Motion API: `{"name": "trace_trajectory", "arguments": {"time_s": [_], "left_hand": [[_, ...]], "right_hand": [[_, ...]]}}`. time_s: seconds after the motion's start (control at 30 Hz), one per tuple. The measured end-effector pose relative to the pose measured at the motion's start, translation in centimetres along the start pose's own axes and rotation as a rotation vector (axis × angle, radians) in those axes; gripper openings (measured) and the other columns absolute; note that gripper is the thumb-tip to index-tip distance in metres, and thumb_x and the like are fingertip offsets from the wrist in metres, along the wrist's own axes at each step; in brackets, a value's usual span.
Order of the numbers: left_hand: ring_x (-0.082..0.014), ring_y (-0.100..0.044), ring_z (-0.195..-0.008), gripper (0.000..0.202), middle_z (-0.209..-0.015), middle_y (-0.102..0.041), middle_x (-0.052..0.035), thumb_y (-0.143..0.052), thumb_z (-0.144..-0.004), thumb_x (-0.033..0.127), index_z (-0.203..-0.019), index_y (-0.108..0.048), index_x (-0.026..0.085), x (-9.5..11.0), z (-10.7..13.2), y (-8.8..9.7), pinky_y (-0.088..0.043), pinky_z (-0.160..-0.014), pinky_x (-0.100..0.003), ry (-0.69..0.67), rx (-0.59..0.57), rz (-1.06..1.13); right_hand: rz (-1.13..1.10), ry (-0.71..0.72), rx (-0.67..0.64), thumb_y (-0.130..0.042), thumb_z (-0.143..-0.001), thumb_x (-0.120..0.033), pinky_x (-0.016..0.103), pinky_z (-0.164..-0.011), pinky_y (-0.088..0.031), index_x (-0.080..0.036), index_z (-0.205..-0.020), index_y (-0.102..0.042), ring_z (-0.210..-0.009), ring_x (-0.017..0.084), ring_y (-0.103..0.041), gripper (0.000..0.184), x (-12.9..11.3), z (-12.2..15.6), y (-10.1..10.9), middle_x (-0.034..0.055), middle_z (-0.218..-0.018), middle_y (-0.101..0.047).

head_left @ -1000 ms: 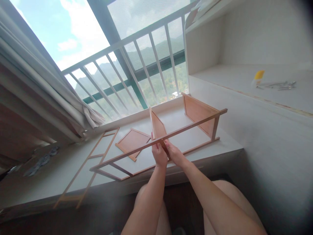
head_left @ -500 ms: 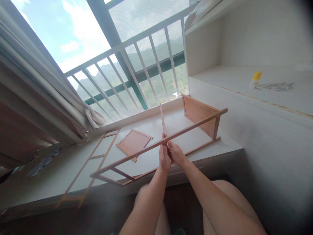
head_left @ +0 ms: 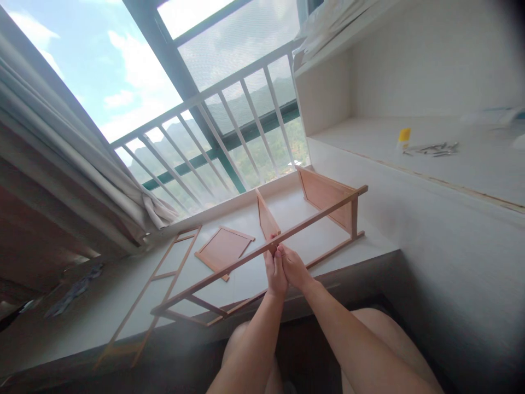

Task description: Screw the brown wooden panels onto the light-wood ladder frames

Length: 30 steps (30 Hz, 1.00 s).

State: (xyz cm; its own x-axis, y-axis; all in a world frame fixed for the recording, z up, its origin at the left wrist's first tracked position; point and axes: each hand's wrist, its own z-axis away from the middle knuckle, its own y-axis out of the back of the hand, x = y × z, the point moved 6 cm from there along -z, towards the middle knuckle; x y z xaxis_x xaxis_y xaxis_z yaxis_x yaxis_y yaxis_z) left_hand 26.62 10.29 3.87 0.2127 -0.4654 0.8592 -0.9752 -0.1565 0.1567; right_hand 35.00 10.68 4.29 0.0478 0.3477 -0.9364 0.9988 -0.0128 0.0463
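A light wooden rack frame point(head_left: 311, 219) stands on the white window ledge point(head_left: 123, 306), with one panel fixed at its right end point(head_left: 326, 194). My left hand point(head_left: 274, 276) and my right hand point(head_left: 295, 268) are pressed together at the frame's upper front rail. Both pinch the near edge of a loose wooden panel point(head_left: 266, 219) that stands upright behind the rail at its middle. Fingertips of both hands touch the rail.
Another wooden panel point(head_left: 223, 247) lies flat on the ledge, with a ladder-like side frame point(head_left: 151, 284) to its left. A white shelf unit at right holds a yellow-capped bottle point(head_left: 404, 138) and metal hardware point(head_left: 432, 148). Curtain at left, window railing behind, my knees below.
The upright panel has turned: broadside a second ago, edge-on half a second ago, now angled again. My hands stayed at the rail's middle and closed together. The view shifted slightly.
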Motion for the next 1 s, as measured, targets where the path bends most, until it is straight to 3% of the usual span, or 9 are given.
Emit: {"name": "trace_trajectory", "arguments": {"time_s": [0.27,0.47,0.63,0.83,1.0], "left_hand": [[-0.0221,-0.03,-0.143,0.047,-0.149,-0.043,-0.0079,-0.037,-0.1,0.042,-0.141,-0.046,0.021,-0.5,-0.1,0.5,-0.021,-0.121,-0.04,0.024,-0.018,0.035],[-0.0215,-0.035,-0.141,0.054,-0.148,-0.042,-0.0096,-0.038,-0.099,0.047,-0.147,-0.034,0.023,-2.4,0.0,0.6,-0.027,-0.119,-0.039,0.084,-0.016,0.154],[-0.0201,-0.038,-0.139,0.058,-0.15,-0.04,-0.0103,-0.038,-0.097,0.052,-0.147,-0.032,0.023,-3.6,-0.3,-1.0,-0.029,-0.117,-0.036,0.155,-0.04,0.222],[-0.0225,-0.036,-0.14,0.064,-0.149,-0.04,-0.0122,-0.039,-0.095,0.058,-0.147,-0.032,0.021,-4.6,-1.1,-3.3,-0.025,-0.119,-0.039,0.13,-0.114,0.179],[-0.0246,-0.035,-0.141,0.061,-0.148,-0.044,-0.0111,-0.036,-0.096,0.056,-0.146,-0.04,0.021,-3.6,-1.3,-5.0,-0.021,-0.121,-0.041,0.071,-0.232,0.208]], "right_hand": [[0.0,0.061,0.013,-0.026,-0.1,-0.049,0.042,-0.107,-0.042,-0.026,-0.132,-0.057,-0.123,0.024,-0.056,0.05,-0.1,-0.1,-0.5,0.0077,-0.13,-0.063],[0.065,0.041,0.004,-0.027,-0.1,-0.05,0.044,-0.108,-0.041,-0.025,-0.13,-0.06,-0.124,0.025,-0.055,0.05,0.5,-0.3,-0.8,0.0082,-0.126,-0.066],[0.039,0.032,0.009,-0.024,-0.1,-0.051,0.041,-0.105,-0.044,-0.025,-0.129,-0.061,-0.122,0.024,-0.057,0.053,0.8,-0.7,0.1,0.0079,-0.128,-0.065],[0.092,-0.009,0.075,-0.02,-0.098,-0.057,0.045,-0.109,-0.04,-0.026,-0.13,-0.061,-0.128,0.026,-0.052,0.06,1.0,-1.0,2.2,0.0093,-0.124,-0.066],[0.115,-0.038,0.119,-0.021,-0.097,-0.059,0.049,-0.112,-0.036,-0.023,-0.133,-0.058,-0.133,0.027,-0.047,0.063,1.1,-0.6,3.6,0.0116,-0.125,-0.066]]}}
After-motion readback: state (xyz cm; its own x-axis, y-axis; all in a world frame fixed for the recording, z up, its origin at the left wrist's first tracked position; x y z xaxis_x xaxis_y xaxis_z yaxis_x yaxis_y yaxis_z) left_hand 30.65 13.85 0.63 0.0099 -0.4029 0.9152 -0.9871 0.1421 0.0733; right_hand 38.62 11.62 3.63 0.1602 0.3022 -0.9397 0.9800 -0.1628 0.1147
